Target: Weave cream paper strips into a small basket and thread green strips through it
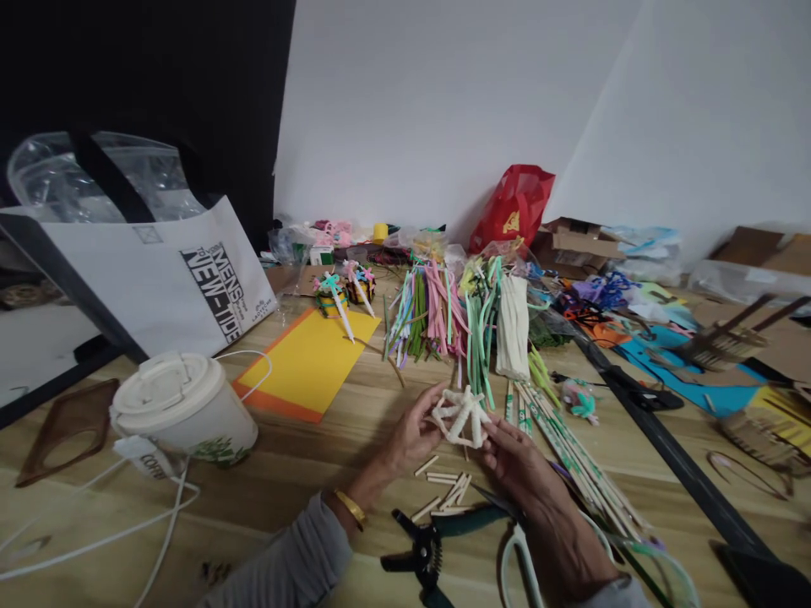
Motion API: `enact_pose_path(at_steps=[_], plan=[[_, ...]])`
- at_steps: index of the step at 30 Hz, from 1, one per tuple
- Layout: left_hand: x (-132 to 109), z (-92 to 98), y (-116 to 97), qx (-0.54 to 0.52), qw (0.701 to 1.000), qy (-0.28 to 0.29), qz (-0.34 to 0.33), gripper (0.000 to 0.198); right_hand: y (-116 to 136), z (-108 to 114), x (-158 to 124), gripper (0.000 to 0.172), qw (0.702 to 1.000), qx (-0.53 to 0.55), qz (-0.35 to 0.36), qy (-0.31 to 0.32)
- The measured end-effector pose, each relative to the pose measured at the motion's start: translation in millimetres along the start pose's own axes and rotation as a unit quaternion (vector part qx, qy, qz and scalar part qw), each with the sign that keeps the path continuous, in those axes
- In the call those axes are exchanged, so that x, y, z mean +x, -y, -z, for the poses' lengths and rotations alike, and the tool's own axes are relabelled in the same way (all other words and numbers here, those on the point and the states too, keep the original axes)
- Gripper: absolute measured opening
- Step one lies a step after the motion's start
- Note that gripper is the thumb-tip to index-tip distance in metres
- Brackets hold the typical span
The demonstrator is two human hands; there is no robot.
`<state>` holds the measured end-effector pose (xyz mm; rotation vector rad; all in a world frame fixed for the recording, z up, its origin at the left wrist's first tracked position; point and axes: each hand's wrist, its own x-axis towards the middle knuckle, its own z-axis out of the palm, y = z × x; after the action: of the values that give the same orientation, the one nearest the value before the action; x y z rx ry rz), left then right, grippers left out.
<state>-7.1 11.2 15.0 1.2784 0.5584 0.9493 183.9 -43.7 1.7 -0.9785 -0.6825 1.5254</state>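
Observation:
A white pipe-cleaner frame [467, 415], shaped like a small spoked dome, is held between both hands just above the table. The fingers of my left hand [415, 429] pinch its left side. On the right, my right hand [512, 456] grips its lower edge with thumb and fingers. Several short wooden sticks [453, 490] lie loose below the hands. Pruning shears [421, 549] rest in front of them, handles spread. White-handled scissors [520, 557] lie partly hidden under my right forearm. Behind the frame are bundles of coloured pipe cleaners [437, 308] and a white bundle [513, 329].
A lidded white tub [190, 405] with cords stands left, near a large white bag [152, 287]. Yellow card [317, 363] lies behind it, with two small decorated pots [330, 302] at its far edge. Long wrapped chopsticks [576, 460] stretch along the right. A red bag [514, 207] stands by the wall.

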Motion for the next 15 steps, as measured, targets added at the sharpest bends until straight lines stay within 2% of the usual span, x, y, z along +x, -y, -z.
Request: enact_pose_path(at_steps=[4, 7, 9, 12, 15], plan=[[0, -1.1, -5, 0.156, 0.985, -0.025, -0.069, 0.048, 0, -7, -4, 0.022, 0.997, 0.067, -0.044, 0.005], [-1, 1.6, -7, 0.212, 0.968, -0.033, -0.130, 0.039, 1, -14, -9, 0.022, 0.994, 0.081, -0.071, 0.008], [-1, 4.4, -6, 0.226, 0.963, -0.032, -0.143, 0.037, 2, -19, -12, 0.022, 0.994, 0.072, -0.083, 0.006], [0, 8.3, -1, 0.226, 0.967, -0.060, -0.103, 0.033, 0, -24, -13, 0.031, 0.996, 0.036, -0.076, -0.005], [2, 9.3, 5, 0.194, 0.973, -0.124, 0.003, 0.037, -3, -27, -12, 0.040, 0.999, -0.024, -0.013, -0.023]])
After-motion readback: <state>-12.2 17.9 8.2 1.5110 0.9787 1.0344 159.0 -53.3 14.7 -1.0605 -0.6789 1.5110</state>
